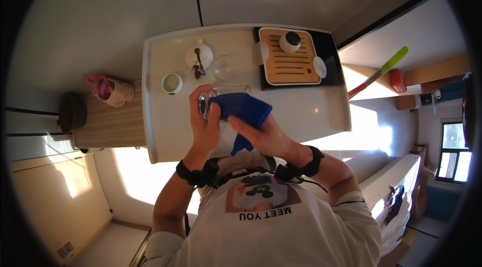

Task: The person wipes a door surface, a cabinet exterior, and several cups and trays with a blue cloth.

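Observation:
My left hand (206, 126) grips a clear glass cup (228, 89) near its base, tilted on its side with the mouth toward the right. A blue cloth (258, 110) is stuffed into the cup; part of it folds out over the mouth and one corner hangs below. My right hand (265, 135) holds that cloth at the cup's mouth, some fingers hidden behind it. Just beyond my hands, on the white table (301, 110), are a round clear glass bowl or dish (227, 68), a white teapot (203, 54) with a dark handle, and a small white cup (172, 83) with a pale green inside.
A slatted wooden tea tray (290, 62) on a black base (327, 52) carries a white jar (289, 44) with a dark top. The table has a raised rim (147, 97). Left of it, a wooden surface holds a pink-and-white bag (116, 92) and a dark pot (72, 112).

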`<state>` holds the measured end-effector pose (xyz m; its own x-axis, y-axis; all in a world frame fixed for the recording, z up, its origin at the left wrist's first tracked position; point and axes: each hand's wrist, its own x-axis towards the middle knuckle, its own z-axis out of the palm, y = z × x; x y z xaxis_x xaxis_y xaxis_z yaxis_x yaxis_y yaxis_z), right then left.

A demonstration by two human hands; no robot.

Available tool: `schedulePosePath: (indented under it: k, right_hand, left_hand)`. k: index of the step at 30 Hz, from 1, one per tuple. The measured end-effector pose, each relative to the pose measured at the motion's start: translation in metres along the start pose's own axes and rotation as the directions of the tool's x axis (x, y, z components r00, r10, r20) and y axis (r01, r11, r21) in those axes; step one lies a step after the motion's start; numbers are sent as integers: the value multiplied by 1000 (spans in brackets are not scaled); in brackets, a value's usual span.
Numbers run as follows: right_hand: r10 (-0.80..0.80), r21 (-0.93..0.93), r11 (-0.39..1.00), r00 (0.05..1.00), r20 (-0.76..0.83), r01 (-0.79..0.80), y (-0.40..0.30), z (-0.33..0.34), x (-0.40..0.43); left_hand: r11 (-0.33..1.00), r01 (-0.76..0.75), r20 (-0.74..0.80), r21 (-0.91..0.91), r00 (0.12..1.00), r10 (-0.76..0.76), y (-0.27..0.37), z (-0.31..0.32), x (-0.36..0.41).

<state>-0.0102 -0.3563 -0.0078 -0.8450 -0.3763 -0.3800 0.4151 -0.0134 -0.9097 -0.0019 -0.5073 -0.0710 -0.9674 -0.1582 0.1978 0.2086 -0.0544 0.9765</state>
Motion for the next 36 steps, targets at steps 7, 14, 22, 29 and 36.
schedulePosePath:
  k: [7,14,22,29,36]
  right_hand:
    - [-512,-538,188,550,660,822,28,-25,26]
    - [-263,-302,900,943,204,316,-3,21,-8]
    - [90,-126,990,979,184,-67,-39,15,0]
    - [-454,-551,208,579,677,808,2,-26,15]
    - [-482,-369,676,761,434,638,-3,-5,-8]
  left_hand:
    - [957,220,55,191,971,-234,26,-15,1]
    - [897,-412,-98,158,898,430,20,-20,12]
    - [987,-83,220,140,974,51,19,-39,11]
    - [728,684,530,-42,633,-564,47,-40,15]
    - [994,-110,357,-2,928,103,44,-33,14]
